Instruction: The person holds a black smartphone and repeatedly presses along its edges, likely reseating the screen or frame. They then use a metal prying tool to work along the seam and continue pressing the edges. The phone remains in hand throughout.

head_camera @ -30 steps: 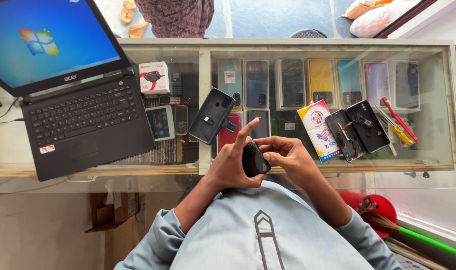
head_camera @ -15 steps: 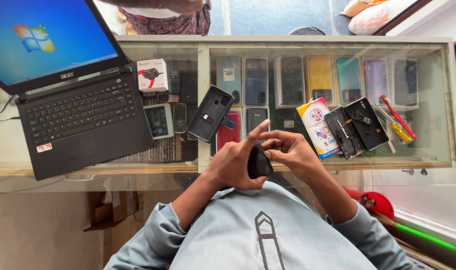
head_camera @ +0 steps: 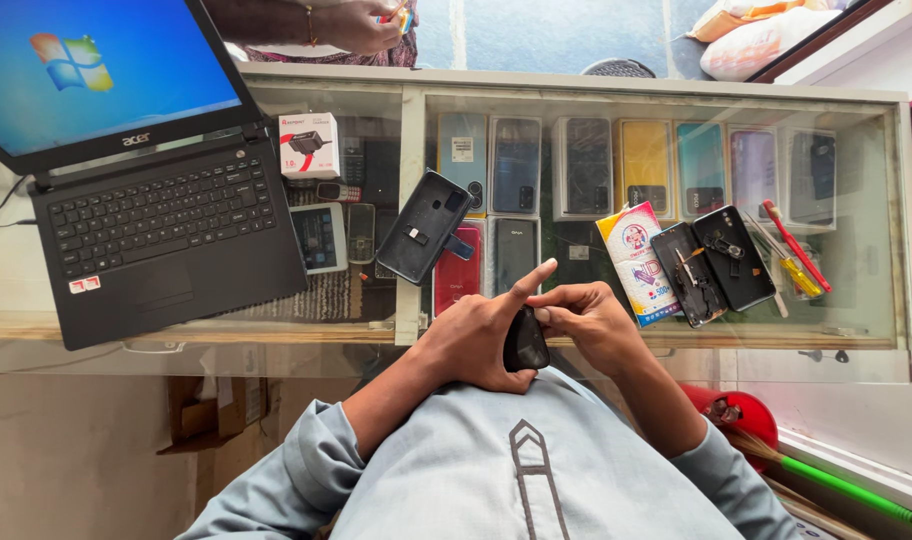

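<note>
1. A small black phone (head_camera: 525, 340) stood on edge at the lower centre of the frame, just in front of the glass-topped desk (head_camera: 666, 92) and above the person's pale blue shirt (head_camera: 536, 470).
2. The left hand (head_camera: 476, 340) cupped the phone from the left, its fingers clenched round the body while the forefinger pointed up and to the right.
3. The right hand (head_camera: 591, 325) met it from the right, fingers curled and grasping the phone's upper edge.
4. An open black laptop (head_camera: 146, 200) with a blue screen filled the upper left of the frame.
5. A black phone case (head_camera: 426, 225) lay tilted on the glass above the hands.
6. At the right, two opened phones (head_camera: 716, 260) lay side by side, next to a colourful packet (head_camera: 631, 260) and a red-handled tool (head_camera: 796, 245).
7. At the top edge, another person's hand (head_camera: 361, 22) held something small; what it was could not be told.
</note>
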Demonstrator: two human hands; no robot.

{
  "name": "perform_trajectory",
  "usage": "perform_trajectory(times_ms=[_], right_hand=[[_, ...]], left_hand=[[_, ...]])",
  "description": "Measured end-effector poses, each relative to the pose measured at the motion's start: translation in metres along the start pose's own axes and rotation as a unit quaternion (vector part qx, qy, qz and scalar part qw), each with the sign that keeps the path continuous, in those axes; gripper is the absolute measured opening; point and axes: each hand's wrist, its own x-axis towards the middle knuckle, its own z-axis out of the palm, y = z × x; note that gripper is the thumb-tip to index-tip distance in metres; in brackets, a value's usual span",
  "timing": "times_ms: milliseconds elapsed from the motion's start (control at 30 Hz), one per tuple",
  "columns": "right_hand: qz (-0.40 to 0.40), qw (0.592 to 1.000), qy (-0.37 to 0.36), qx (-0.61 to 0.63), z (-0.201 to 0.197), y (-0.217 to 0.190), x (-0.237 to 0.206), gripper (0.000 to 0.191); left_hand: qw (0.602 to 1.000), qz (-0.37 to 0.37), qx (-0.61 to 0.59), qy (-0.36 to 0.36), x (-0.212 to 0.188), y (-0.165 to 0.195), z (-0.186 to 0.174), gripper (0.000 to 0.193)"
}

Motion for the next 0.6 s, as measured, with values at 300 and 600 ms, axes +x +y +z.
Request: perform_trajectory(times_ms=[300,600], right_hand=[[0.076,0.995,0.004,0.059,-0.007,-0.004,0.011,0.015],[0.127,0.991,-0.028,0.036,-0.011,-0.019,0.023,0.015]], left_hand=[[0.999,0.033,-0.008,0.010,0.008,-0.001,0.003,0.125],[0.998,0.055,0.013,0.000,0.012,-0.009,0.016,0.128]])
